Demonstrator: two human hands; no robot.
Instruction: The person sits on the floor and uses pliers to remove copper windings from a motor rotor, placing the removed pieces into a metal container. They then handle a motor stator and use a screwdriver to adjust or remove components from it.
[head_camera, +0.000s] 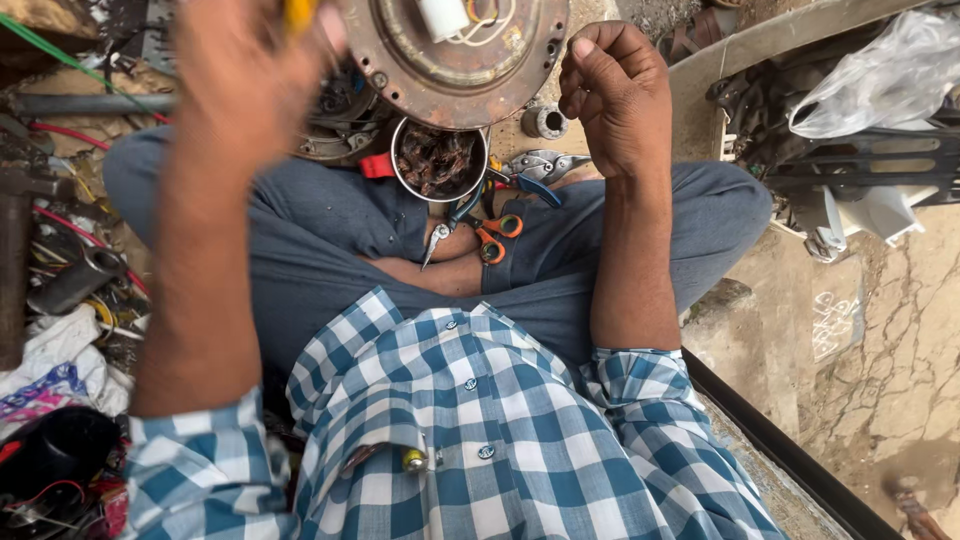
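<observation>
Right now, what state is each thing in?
Left hand: raised, blurred, closed on a yellow-handled tool.
Right hand: fingers curled, nothing visible in it.
Rusty round housing: tilted, open face up, wires showing.
Steel cup: upright, filled with dark scraps.
Pliers: lying on lap.

Blue-white checked shirt (500, 420), grey trousers (330, 240), rusty brown disc (455, 50), seemingly orange-handled scissors (495, 235).

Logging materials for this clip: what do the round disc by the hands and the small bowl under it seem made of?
Round disc: likely steel or iron, with a brown rusty matt surface and bolt holes at the rim. Small bowl: probably bare metal, judging by its thin, shiny silver rim; it holds dark brown bits.
</observation>
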